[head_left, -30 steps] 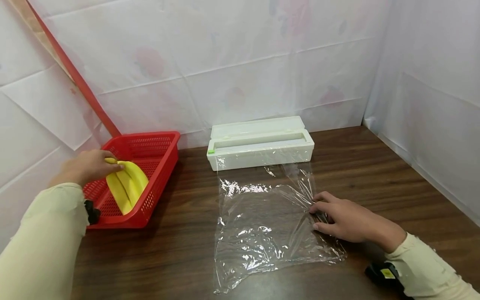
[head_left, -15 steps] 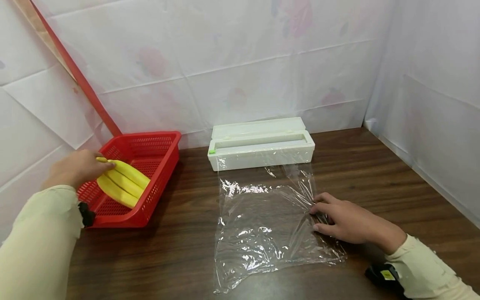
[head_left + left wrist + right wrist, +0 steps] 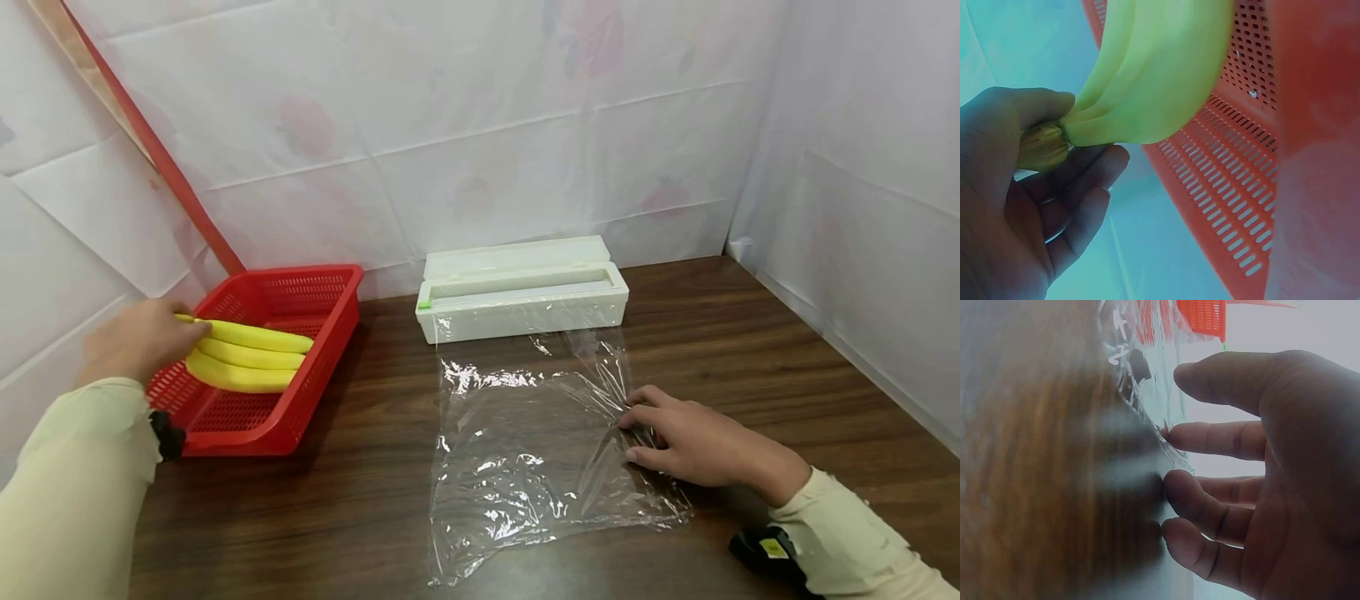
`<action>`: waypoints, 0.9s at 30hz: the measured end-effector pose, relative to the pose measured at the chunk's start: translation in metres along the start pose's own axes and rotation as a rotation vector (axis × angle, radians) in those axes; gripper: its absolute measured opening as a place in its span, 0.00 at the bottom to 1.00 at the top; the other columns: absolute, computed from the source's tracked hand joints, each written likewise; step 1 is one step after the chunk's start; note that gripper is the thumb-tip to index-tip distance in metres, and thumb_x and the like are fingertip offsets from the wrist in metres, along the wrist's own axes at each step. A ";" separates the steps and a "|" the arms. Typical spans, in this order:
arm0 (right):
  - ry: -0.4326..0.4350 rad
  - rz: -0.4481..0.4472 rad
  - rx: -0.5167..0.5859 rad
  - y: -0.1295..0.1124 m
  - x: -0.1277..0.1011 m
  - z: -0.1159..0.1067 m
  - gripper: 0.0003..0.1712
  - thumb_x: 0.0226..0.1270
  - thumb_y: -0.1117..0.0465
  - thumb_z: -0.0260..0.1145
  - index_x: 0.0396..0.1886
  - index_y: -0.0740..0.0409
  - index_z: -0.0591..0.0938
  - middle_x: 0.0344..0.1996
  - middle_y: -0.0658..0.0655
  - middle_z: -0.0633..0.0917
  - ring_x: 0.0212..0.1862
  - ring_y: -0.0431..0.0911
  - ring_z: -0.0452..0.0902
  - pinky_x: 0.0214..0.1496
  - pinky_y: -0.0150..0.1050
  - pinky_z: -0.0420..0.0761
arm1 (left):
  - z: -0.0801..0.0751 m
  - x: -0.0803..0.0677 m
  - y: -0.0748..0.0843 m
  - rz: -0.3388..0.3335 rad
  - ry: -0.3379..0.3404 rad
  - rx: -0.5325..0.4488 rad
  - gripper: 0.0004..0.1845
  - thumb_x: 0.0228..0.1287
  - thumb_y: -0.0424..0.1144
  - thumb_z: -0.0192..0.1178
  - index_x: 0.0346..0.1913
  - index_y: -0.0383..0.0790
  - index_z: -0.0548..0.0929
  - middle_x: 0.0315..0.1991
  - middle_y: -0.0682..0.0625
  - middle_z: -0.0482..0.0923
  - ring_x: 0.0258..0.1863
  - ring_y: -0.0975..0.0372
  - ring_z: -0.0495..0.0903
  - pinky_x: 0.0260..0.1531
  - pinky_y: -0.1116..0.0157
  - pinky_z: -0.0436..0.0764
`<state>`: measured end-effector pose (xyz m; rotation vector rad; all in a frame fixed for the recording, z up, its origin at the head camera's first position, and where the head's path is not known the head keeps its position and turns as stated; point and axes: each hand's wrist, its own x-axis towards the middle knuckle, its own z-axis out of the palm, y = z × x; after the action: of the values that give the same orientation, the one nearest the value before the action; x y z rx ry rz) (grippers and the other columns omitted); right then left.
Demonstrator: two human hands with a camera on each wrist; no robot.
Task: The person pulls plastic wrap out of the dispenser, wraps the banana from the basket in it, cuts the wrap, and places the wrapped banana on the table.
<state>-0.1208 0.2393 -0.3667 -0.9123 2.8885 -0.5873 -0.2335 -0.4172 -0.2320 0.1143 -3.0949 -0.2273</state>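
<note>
Bananas (image 3: 243, 357) hang over the red basket (image 3: 330, 333), a yellow bunch lying level, and your left hand (image 3: 138, 337) pinches its brown stem end with curled fingers (image 3: 1094, 172). Your right hand (image 3: 686, 437) lies flat on the desk (image 3: 750, 333), its fingers (image 3: 1207, 440) relaxed and slightly spread, pressing the right edge of the plastic wrap sheet (image 3: 525, 450) spread before the white dispenser box (image 3: 521, 292).

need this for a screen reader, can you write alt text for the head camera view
A person's left hand holds a bunch of yellow bananas by the stem over a red basket, while the right hand presses a sheet of cling film flat on a wooden table before a white dispenser box.
</note>
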 end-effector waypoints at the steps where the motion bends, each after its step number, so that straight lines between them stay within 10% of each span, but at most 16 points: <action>1: 0.001 -0.001 0.000 0.000 0.000 0.000 0.18 0.71 0.44 0.65 0.54 0.45 0.82 0.58 0.54 0.74 0.33 0.33 0.74 0.39 0.42 0.79 | 0.000 -0.001 0.000 -0.002 0.011 0.001 0.29 0.67 0.51 0.60 0.52 0.23 0.77 0.30 0.40 0.79 0.32 0.44 0.73 0.23 0.52 0.75; 27: 0.009 -0.008 0.002 0.002 0.001 0.001 0.18 0.71 0.45 0.66 0.54 0.45 0.82 0.57 0.54 0.74 0.32 0.32 0.73 0.39 0.41 0.78 | -0.003 -0.009 -0.003 -0.063 0.016 -0.093 0.29 0.71 0.52 0.53 0.48 0.23 0.81 0.24 0.47 0.83 0.28 0.50 0.77 0.20 0.57 0.72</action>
<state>-0.1220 0.2398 -0.3683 -0.9246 2.8930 -0.5957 -0.2237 -0.4200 -0.2299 0.2098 -3.0612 -0.3695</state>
